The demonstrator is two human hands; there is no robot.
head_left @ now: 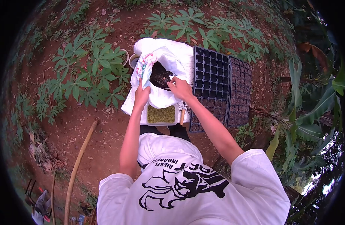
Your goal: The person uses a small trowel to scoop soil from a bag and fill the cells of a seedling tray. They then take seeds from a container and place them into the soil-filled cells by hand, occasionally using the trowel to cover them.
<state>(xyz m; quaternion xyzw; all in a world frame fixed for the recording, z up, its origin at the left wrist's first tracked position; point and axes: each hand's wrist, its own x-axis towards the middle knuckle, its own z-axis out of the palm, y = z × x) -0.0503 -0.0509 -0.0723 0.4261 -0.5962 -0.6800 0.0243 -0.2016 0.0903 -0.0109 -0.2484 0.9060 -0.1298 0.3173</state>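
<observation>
My left hand (142,94) is closed on the near left rim of a white plastic sack (161,98), whose mouth gapes toward me. Dark soil (159,77) shows inside the sack. At the right side of the mouth, my right hand (181,89) has its fingers curled together against the soil and the rim; what they pinch cannot be made out. Just below the sack sits a clear plastic tub (162,122) full of small green seeds or grains (160,114). A small tool with an orange-brown handle (182,116) lies to the right of the tub.
A black seedling tray (211,71), its nearer cells filled with soil, lies to the right. Beyond it is another, soil-filled tray (239,90). Round containers (134,61) stand left of the sack. Leafy plants (101,56) and a wooden pole (78,165) are nearby.
</observation>
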